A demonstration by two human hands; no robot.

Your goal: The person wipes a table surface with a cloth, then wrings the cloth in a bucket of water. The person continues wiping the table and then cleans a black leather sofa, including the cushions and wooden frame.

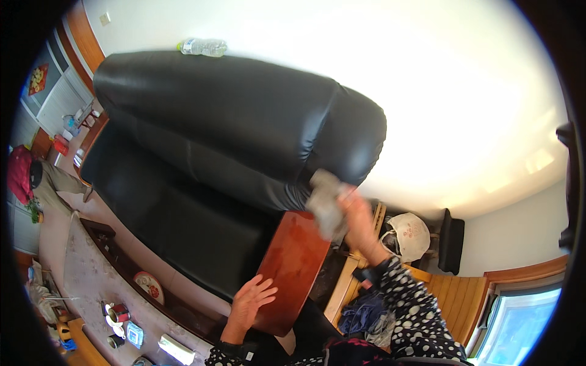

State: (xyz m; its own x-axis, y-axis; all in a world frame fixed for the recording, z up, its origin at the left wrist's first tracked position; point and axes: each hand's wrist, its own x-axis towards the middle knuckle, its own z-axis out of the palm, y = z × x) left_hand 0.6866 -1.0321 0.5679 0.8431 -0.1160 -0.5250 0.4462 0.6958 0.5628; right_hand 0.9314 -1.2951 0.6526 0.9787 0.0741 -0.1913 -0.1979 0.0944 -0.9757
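Note:
A grey cloth (326, 208), blurred by motion, is gripped in my right hand (359, 219). It hangs over the back end of the sofa's reddish-brown wooden armrest (295, 265), close to the backrest; whether it touches either is hard to tell. My left hand (251, 299) holds nothing, its fingers spread beside the front part of the armrest. Wet-looking marks show on the armrest's glossy top. The black leather sofa (215, 110) stretches away to the left. A clear plastic bottle (203, 47) lies on its side along the top of the backrest.
A long coffee table (87, 270) bearing cups, a wipes packet (135, 334) and a white box (176, 350) stands at lower left. To the right are a wooden bench (451, 297), dark clothes (361, 313) and a cloth bag (409, 235). Another person (50, 183) bends at far left.

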